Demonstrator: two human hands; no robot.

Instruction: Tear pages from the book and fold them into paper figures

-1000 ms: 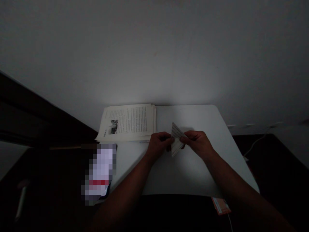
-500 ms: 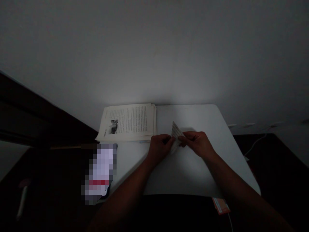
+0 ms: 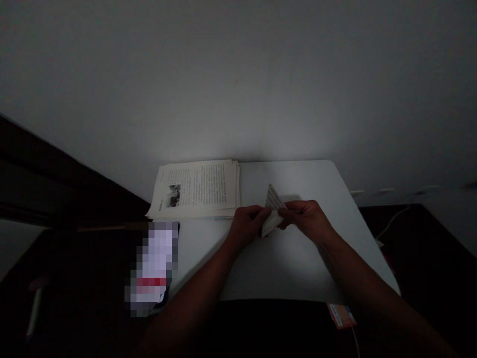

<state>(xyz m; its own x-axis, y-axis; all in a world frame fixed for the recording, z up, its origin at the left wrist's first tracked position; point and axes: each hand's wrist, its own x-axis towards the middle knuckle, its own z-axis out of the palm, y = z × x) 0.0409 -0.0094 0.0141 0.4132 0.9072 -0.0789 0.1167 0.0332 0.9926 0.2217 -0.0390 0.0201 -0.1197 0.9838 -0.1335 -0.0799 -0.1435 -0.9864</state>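
A small folded piece of printed paper (image 3: 273, 219) is held up over the white table, its pointed tip toward the wall. My left hand (image 3: 249, 223) pinches its left side between thumb and fingers. From the right, my right hand (image 3: 304, 219) grips the opposite edge, thumb on the near face. Lines of print show on the upper part. The fingers behind the paper are partly hidden. Left of my left hand lies a stack of printed sheets (image 3: 196, 189) with a small dark picture on the top page.
The white table (image 3: 298, 268) stands against a grey wall (image 3: 238, 89). A phone (image 3: 158, 263), its screen blurred out, lies at the table's left edge. An orange-and-white packet (image 3: 342, 316) with a white cord is at the front edge. A white cable (image 3: 397, 219) runs at the right.
The folded paper has turned a little between my hands, so its lower part now shows a broader face. Both hands keep their grip and have barely shifted.
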